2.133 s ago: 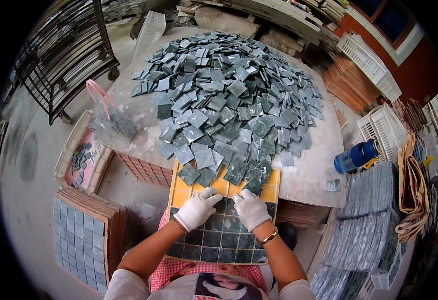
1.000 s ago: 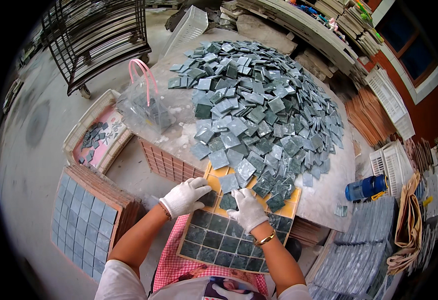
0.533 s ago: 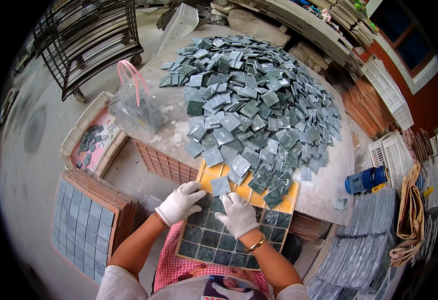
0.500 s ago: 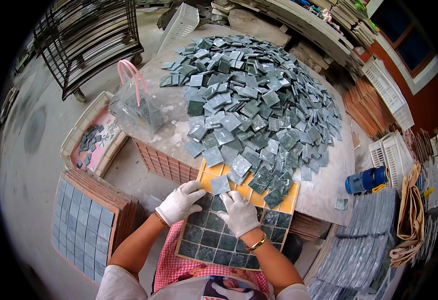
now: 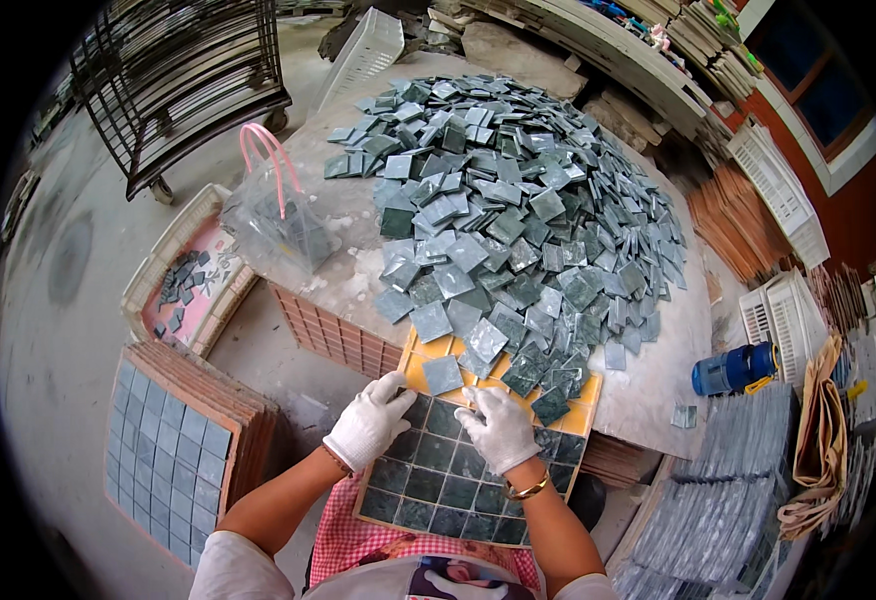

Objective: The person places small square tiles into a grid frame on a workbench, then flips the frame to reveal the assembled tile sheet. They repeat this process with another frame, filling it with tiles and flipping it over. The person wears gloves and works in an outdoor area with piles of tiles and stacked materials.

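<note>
A shallow yellow grid tray (image 5: 585, 415) lies before me, its nearer rows filled with dark green square stone tiles (image 5: 423, 484). My left hand (image 5: 370, 420), in a white glove, rests at the tray's upper left cells; the fingers are loosely bent, with a small gap to the thumb. My right hand (image 5: 498, 430), gloved too, bends over the upper middle cells, fingertips touching the tiles and thumb apart from the index finger. No held tile shows in either hand. A loose pale grey-green tile (image 5: 443, 375) lies on the tray between and beyond the hands.
A large heap of square tiles (image 5: 518, 220) covers the table (image 5: 648, 395) and spills onto the tray. Left are stacked filled panels (image 5: 168, 440), a bin of tile pieces (image 5: 143, 290) and a clear bag (image 5: 283, 230). Right are a blue bottle (image 5: 733, 370) and rows of tiles (image 5: 703, 510).
My left hand's thumb and fingers have come closer together at the tray's upper left. My right hand has shifted slightly right and drawn back from the loose pale tile.
</note>
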Available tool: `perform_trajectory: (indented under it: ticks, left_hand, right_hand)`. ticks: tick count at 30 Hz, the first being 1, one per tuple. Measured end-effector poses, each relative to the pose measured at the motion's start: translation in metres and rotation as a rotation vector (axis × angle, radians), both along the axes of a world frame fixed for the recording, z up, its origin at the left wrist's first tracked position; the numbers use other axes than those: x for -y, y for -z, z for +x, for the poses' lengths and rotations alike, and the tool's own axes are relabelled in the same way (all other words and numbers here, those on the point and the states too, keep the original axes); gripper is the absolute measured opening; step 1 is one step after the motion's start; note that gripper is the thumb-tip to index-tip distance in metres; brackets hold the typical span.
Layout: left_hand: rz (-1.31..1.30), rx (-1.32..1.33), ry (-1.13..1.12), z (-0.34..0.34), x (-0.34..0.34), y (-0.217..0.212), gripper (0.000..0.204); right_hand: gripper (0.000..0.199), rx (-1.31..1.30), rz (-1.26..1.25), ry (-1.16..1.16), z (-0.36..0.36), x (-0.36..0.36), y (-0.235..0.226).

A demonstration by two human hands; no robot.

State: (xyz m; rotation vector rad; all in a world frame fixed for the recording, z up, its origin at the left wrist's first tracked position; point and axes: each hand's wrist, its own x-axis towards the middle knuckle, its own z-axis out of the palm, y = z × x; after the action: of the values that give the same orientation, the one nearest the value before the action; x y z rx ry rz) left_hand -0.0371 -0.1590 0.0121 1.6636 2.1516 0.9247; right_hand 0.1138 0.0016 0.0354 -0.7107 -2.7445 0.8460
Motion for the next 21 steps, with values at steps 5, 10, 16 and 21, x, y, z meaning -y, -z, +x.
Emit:
perform_trajectory:
  ticks: [5,10,16,21]
  left_hand:
    - [-0.106,-0.026,-0.064,0.012,-0.006,-0.011,0.043]
    - [0.025,0.014,-0.098,0.004,0.009,-0.005,0.038]
    - [0.122,0.183,-0.230,-0.015,0.014,-0.001,0.030]
    - [0.279,0.145,-0.216,-0.010,-0.001,-0.010,0.023]
  right_hand:
    - [0.056,0.026,0.258,0.148,-0.030,0.016,0.006]
    - [0.066,0.226,0.309,0.212,-0.050,0.021,0.004]
    - [0.036,0.038,0.358,0.115,-0.037,0.004,0.013]
    - [0.020,-0.269,-0.121,0.001,-0.054,-0.009,0.010]
